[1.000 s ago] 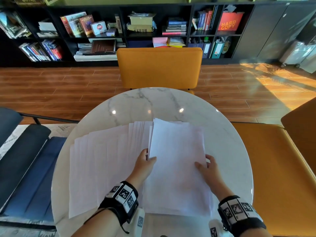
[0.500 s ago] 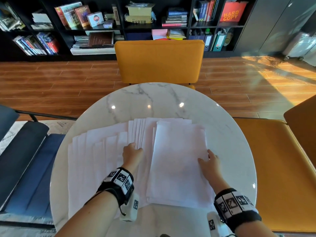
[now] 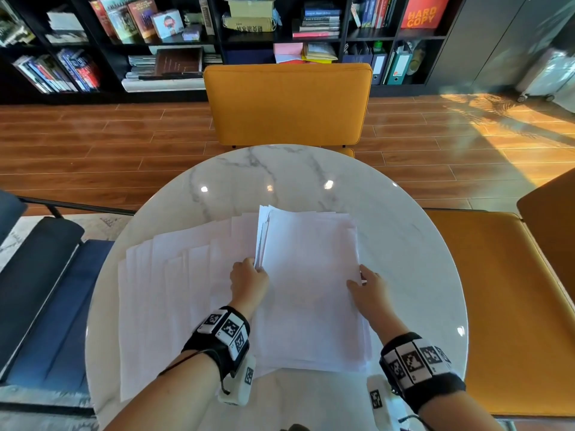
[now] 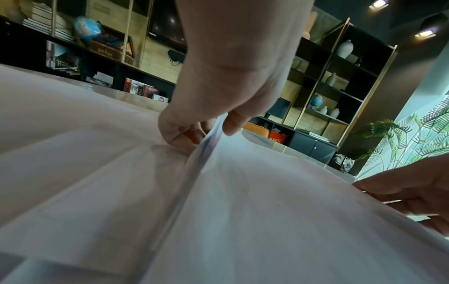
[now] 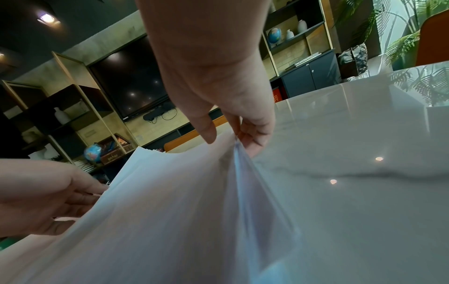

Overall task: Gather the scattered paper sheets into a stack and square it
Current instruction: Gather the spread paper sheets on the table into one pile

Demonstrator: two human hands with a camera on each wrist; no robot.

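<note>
A partly gathered stack of white paper sheets (image 3: 308, 275) lies right of centre on the round marble table (image 3: 311, 175), its left edge lifted. My left hand (image 3: 249, 276) pinches that left edge (image 4: 213, 134), thumb on top and fingers curled under. My right hand (image 3: 364, 283) pinches the stack's right edge (image 5: 237, 146), thumb over the top sheet. Several more white sheets (image 3: 174, 281) lie fanned out and overlapping to the left, under my left hand and forearm.
An orange chair (image 3: 287, 104) stands at the table's far side and an orange bench (image 3: 510, 306) on the right. A dark blue seat (image 3: 40, 293) is on the left. Bare marble shows beyond the papers and right of the stack.
My left hand came back right from the fanned sheets to the stack's left edge, bringing more sheets into the stack and lifting that edge. My right hand stayed at the right edge.
</note>
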